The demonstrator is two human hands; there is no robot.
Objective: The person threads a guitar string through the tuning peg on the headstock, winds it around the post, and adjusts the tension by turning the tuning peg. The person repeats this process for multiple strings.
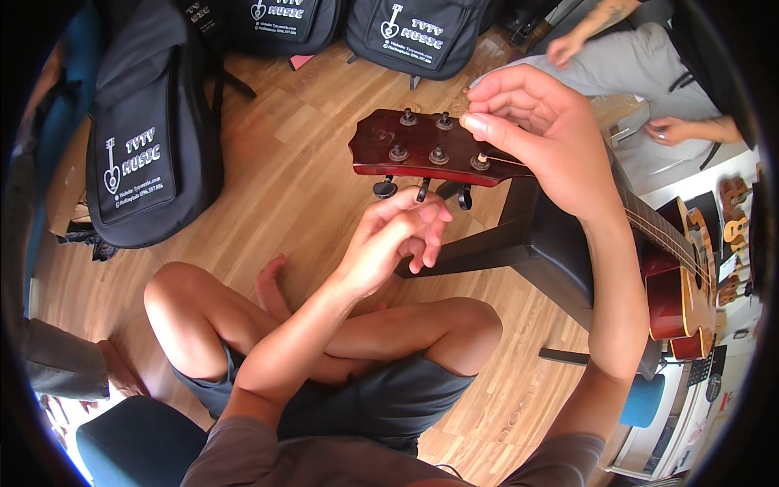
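A dark red guitar headstock [422,150] with several metal tuning posts points left at the middle of the view. My right hand [540,134] reaches over its upper right end, thumb and fingertips pinched on a tuning peg. My left hand [398,235] is just beneath the headstock, fingers curled at the black tuning pegs [422,191] on its lower edge. The guitar's neck runs right to its reddish body [682,300]. My crossed bare legs [324,325] are below.
Black padded guitar bags [142,138] lean on the wooden floor [292,162] at the left and along the top. A dark bench [535,243] stands under the guitar neck. Another person in grey [641,73] sits at the upper right. A blue stool [138,442] is at lower left.
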